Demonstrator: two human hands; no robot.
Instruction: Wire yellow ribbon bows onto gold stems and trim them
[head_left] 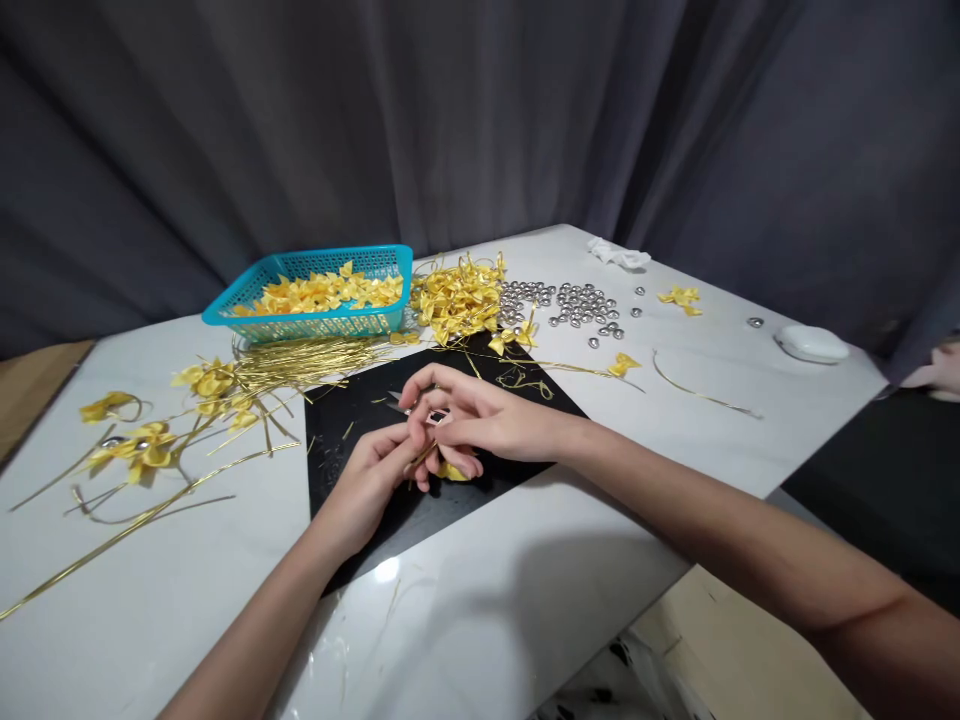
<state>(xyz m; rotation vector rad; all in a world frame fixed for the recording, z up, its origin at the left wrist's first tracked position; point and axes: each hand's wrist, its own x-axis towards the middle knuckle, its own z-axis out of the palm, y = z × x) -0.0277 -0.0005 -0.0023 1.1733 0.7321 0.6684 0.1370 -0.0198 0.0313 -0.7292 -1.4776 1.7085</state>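
Observation:
My left hand (375, 470) and my right hand (469, 415) meet over a black mat (420, 510). The left fingers are closed on a thin golden stem, with a yellow ribbon flower (454, 471) just below the fingers. My right hand is wrapped round small scissors; their pointed blades (397, 403) stick out to the left beyond its fingertips, and a handle loop shows between the fingers. Part of the flower and most of the scissors are hidden by the fingers.
A teal basket (307, 325) holds yellow ribbon pieces. Golden wires (300, 365) lie before it, beside a pile of yellow flowers (461, 300). Silver beads (581, 303), a white dish (811, 344) and white tissue (619, 254) are farther right. Another person's hand (941, 372) shows at the right edge.

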